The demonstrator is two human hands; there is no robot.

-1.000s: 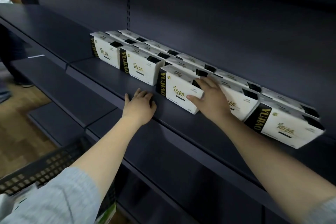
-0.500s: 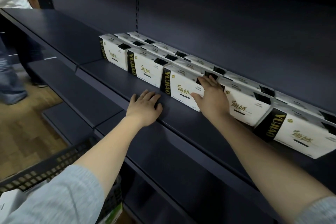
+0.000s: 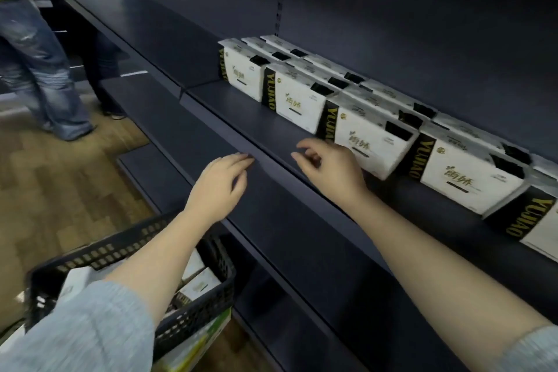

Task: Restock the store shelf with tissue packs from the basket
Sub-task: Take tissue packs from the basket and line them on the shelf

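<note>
Both hands are empty and hover in front of the dark shelf (image 3: 241,127): the left hand (image 3: 222,183) reaches over its front lip with fingers loosely extended, fingertips at or just above the edge (contact is hard to judge), while the right hand (image 3: 329,167) hangs over the shelf board just beside the third front pack, fingers relaxed and slightly curled, gripping nothing. The white and black tissue packs (image 3: 365,142) marked YUJIAO stand upright in a row along the shelf, with further rows behind them running back toward the rear panel (image 3: 422,24); the front row looks reasonably aligned, each pack touching its neighbour. The black plastic basket (image 3: 126,246) sits low at the left, near the person's left forearm, and more packs (image 3: 199,284) show inside it, partly hidden by the arm and the grey sleeve (image 3: 90,329). Judging from this, one placement seems finished and the step in hand is the return to the basket for another pack. The next move calls for lowering a hand into the basket, taking a pack by its sides, and setting it upright in the free stretch of shelf left of the row (or in front of it), label facing out. Two people (image 3: 45,39) stand in the aisle at far left, well apart.
</note>
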